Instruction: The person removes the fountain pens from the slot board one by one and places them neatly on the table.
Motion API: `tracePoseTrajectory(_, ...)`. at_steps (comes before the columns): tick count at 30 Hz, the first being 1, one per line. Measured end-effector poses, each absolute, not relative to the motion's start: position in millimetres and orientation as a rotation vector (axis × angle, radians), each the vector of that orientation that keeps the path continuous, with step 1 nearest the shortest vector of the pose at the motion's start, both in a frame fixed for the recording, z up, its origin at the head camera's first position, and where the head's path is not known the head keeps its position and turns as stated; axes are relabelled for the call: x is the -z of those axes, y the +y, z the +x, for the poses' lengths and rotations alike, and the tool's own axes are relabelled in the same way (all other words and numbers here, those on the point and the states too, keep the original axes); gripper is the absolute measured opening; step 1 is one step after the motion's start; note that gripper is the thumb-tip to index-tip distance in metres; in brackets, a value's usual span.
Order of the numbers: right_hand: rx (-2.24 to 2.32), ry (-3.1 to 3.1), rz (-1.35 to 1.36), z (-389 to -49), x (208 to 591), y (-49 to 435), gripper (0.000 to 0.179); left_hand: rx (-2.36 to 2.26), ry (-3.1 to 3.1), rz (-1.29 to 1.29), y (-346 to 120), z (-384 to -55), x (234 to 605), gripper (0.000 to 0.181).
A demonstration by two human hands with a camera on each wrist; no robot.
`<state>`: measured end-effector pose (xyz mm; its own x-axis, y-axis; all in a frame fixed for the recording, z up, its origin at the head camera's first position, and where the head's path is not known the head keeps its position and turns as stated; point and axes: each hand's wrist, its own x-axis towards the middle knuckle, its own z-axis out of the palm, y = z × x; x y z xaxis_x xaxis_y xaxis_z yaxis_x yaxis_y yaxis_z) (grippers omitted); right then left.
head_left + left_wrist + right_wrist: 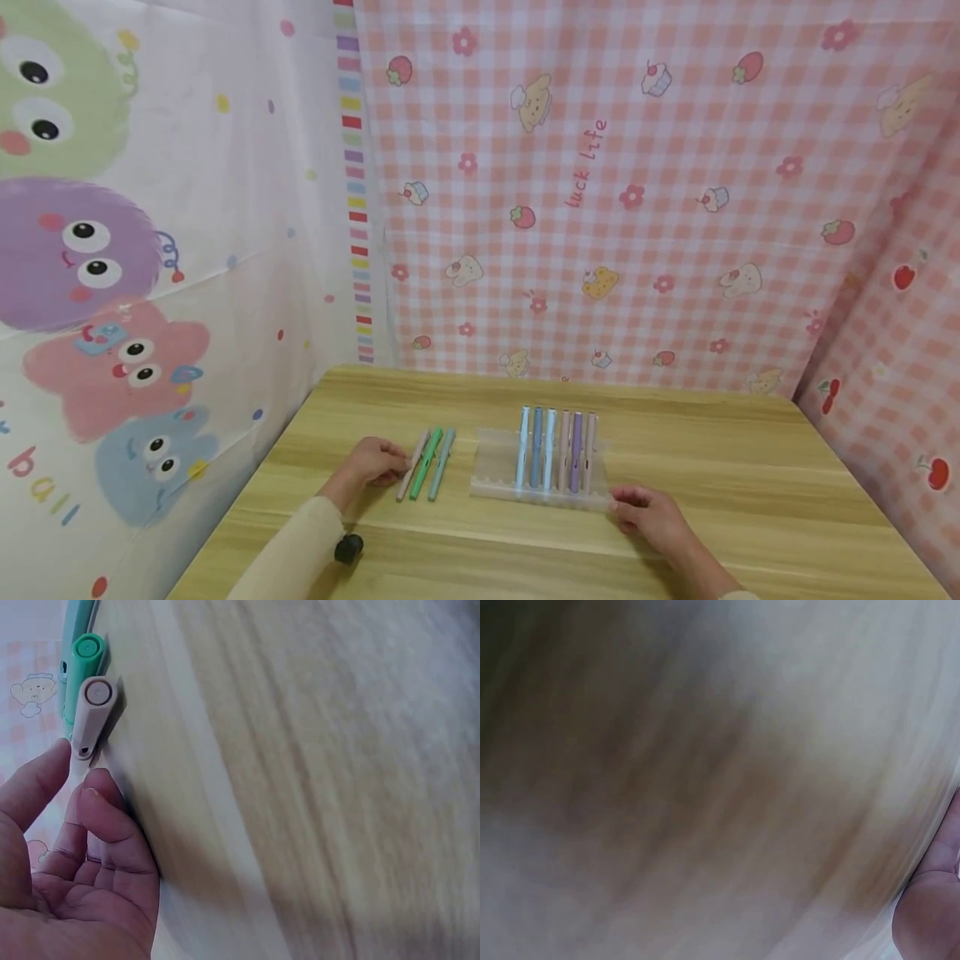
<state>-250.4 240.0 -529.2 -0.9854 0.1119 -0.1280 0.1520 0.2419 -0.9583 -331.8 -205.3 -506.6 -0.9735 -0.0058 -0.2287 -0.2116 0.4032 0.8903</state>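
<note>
My left hand (372, 462) is at the left side of a pinkish-beige pen (412, 467), its fingertips right at the barrel. In the left wrist view, thumb and forefinger stand apart at that pen (96, 705), the other fingers bent inward. Beside it lie a green pen (427, 464) and a grey-green pen (442, 464). A clear plastic pen tray (491, 467) with a notched edge bears several pens in a row: blue ones on the left, mauve and a purple pen (577, 454) on the right. My right hand (651, 512) pinches the tray's front right corner; its wrist view shows only part of the hand (930, 907).
The wooden table (525, 550) extends around the tray and loose pens. A pink checked curtain (645, 275) hangs behind it, with printed cloths on the left and right. A small black object (348, 548) sits at the left sleeve.
</note>
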Motion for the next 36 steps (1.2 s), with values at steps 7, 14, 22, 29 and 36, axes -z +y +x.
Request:
tracePoseTrajectory(7,1.887,2.452,0.27,-251.8,526.6,238.9,0.023,-1.577,2.491,-0.182,-209.6,-331.7,502.5,0.021)
tracePoseTrajectory(14,1.889,2.454,0.261,-250.9,526.9,238.5,0.021,-1.627,2.475,-0.117,-208.5,-334.9,498.6,0.023)
tracePoseTrajectory(22,1.896,2.446,0.266,-250.2,527.4,239.6,0.023,-1.705,2.4,-0.085,-195.2,-338.5,488.2,0.024)
tracePoseTrajectory(29,1.888,2.449,0.259,-251.1,527.2,240.1,0.024,-1.709,2.39,-0.02,-178.1,-338.9,474.7,0.031)
tracePoseTrajectory(36,1.899,2.456,0.238,-251.2,530.1,239.7,0.024,-1.768,2.282,0.062,-157.1,-338.1,470.0,0.035)
